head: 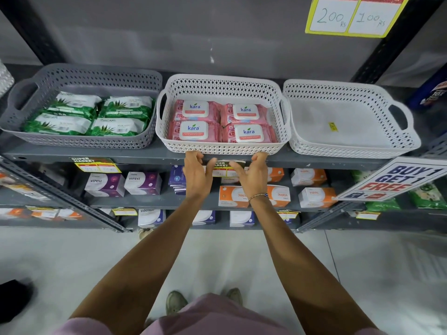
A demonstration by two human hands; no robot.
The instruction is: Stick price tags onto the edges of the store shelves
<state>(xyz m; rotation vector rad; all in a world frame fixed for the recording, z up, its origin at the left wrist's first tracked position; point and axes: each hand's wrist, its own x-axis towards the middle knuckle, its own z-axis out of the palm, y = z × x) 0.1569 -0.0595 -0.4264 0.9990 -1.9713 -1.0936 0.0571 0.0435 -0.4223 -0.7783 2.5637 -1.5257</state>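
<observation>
We have both hands at the shelf edge [150, 156] under the white basket [222, 147], left hand [197, 172] and right hand [252, 175] flanking the tag [223, 168]. Fingers are loosely spread, thumbs at the tag's sides, not pinching it. Sticking step in hand, we judge; next: press it flat and level.

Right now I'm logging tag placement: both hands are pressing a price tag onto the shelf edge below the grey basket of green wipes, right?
Not quite. In the head view, the left hand and right hand work the price tag on the shelf edge below the white basket of pink wipes.
</observation>
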